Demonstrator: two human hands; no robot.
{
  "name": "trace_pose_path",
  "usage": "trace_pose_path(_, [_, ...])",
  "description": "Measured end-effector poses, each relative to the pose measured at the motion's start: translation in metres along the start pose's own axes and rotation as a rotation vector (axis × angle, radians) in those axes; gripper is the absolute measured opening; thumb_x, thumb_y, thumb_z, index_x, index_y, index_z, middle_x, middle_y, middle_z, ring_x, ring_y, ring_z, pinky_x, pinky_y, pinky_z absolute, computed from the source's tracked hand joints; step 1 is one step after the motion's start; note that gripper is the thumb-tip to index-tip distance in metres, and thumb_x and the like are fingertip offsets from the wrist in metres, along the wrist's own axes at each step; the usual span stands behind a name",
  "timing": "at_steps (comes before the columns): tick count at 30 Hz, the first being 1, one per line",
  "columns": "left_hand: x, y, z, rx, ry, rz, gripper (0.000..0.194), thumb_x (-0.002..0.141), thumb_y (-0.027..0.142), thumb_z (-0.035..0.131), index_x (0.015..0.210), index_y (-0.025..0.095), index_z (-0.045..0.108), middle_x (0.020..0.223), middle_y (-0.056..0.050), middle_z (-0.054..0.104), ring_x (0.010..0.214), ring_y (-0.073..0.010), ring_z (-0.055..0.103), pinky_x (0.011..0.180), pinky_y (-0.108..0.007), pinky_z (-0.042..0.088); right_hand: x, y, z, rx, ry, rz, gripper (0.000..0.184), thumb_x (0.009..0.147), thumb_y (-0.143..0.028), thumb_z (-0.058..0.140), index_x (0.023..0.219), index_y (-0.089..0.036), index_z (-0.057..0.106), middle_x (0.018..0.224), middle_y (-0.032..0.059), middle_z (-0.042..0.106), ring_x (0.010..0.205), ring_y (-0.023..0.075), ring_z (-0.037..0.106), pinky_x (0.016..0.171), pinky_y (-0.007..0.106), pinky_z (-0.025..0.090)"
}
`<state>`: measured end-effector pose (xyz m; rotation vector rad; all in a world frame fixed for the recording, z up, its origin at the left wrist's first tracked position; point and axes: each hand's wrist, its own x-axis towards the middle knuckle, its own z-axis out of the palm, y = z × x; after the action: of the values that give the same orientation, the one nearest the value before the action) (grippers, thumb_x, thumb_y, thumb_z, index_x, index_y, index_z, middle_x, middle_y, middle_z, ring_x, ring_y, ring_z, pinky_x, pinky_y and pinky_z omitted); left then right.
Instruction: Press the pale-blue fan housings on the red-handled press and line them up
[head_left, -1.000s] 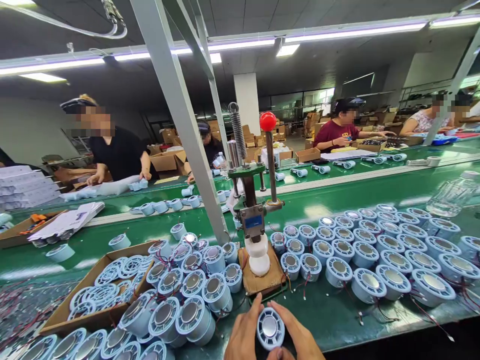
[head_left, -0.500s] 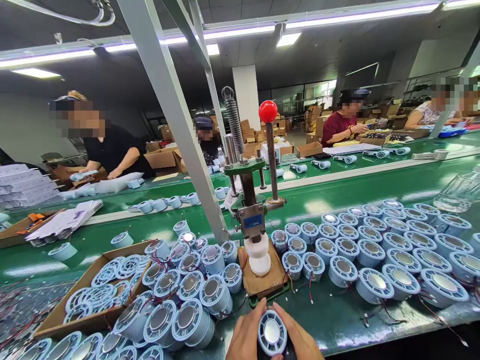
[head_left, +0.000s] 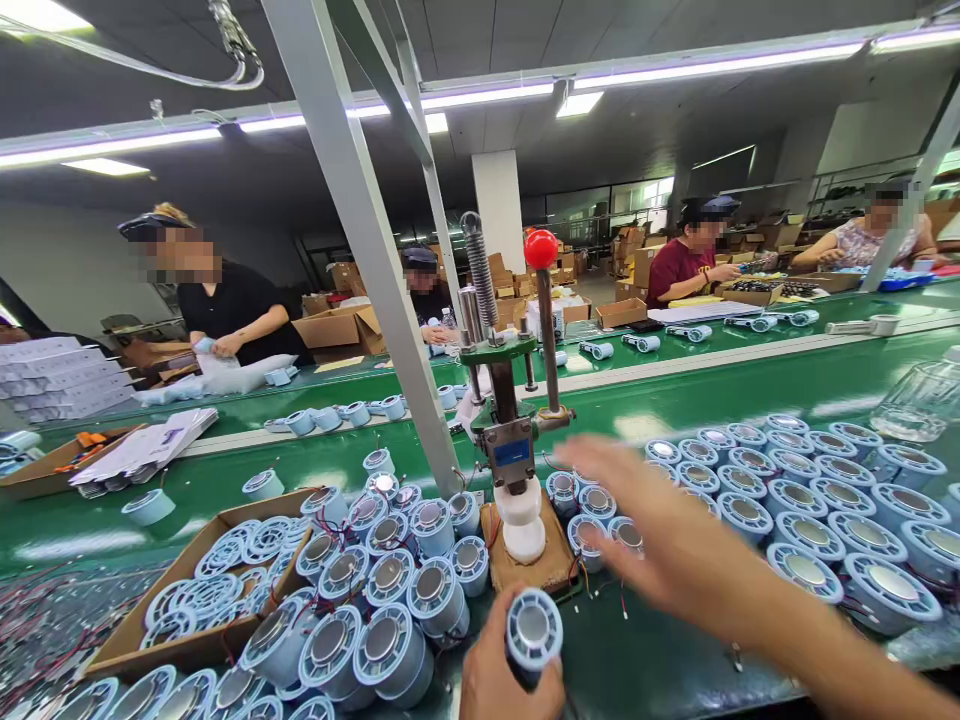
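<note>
My left hand (head_left: pixel 504 668) is closed around a light blue round plastic housing (head_left: pixel 534 626) with a silvery disc in its slotted face, just in front of the hand press. The fingers of my right hand (head_left: pixel 645 525) are stretched and apart, with nothing between them; it is blurred, reaching over the housings right of the press. The hand press (head_left: pixel 513 445) has a red ball knob (head_left: pixel 541 249) on its lever and a white round pusher (head_left: pixel 523 503) above a wooden base (head_left: pixel 498 570).
Several similar housings (head_left: pixel 390 575) with thin wires crowd the left, beside a cardboard box (head_left: pixel 217 640) of blue rings. More housings (head_left: pixel 814 540) stand in rows at right. A slanted metal post (head_left: pixel 375 250) rises behind the press. Co-workers (head_left: pixel 232 310) sit across the green conveyor (head_left: pixel 675 390).
My right hand has let go of the housing and swung up and right, past the press. My left hand keeps hold of the housing. The view has shifted slightly.
</note>
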<state>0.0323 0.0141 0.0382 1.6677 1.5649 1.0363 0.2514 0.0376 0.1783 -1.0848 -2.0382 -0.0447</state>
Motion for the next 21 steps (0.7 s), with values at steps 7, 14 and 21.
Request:
trace_pose_path(7, [0.071, 0.059, -0.011, -0.128, 0.113, -0.052, 0.060, 0.063, 0.031, 0.062, 0.120, 0.012, 0.059, 0.111, -0.014, 0.070, 0.102, -0.0323, 0.063, 0.096, -0.047, 0.044, 0.215, 0.026, -0.064, 0.376, 0.374, 0.087, 0.025, 0.094, -0.020, 0.049, 0.115, -0.010, 0.059, 0.093, 0.0055, 0.065, 0.076, 0.0116, 0.066, 0.076, 0.029, 0.056])
trace_pose_path(14, [0.095, 0.043, 0.008, -0.359, 0.004, -0.007, 0.054, 0.060, 0.030, 0.065, 0.109, 0.010, 0.062, 0.105, -0.011, 0.071, 0.092, -0.0232, 0.065, 0.088, -0.035, 0.049, 0.227, 0.033, -0.038, 0.604, 0.326, 0.140, 0.022, 0.093, -0.019, 0.038, 0.087, -0.013, 0.058, 0.075, -0.0010, 0.059, 0.045, 0.0039, 0.056, 0.041, 0.015, 0.040])
trace_pose_path(21, [0.091, 0.025, 0.016, -0.460, -0.005, 0.019, 0.079, 0.058, 0.022, 0.068, 0.133, 0.014, 0.046, 0.131, -0.013, 0.061, 0.123, -0.0277, 0.055, 0.110, -0.041, 0.037, 0.163, 0.001, -0.071, 0.511, 0.400, 0.069, 0.023, 0.093, -0.021, 0.043, 0.096, -0.015, 0.065, 0.090, 0.0028, 0.066, 0.070, 0.0090, 0.065, 0.065, 0.023, 0.054])
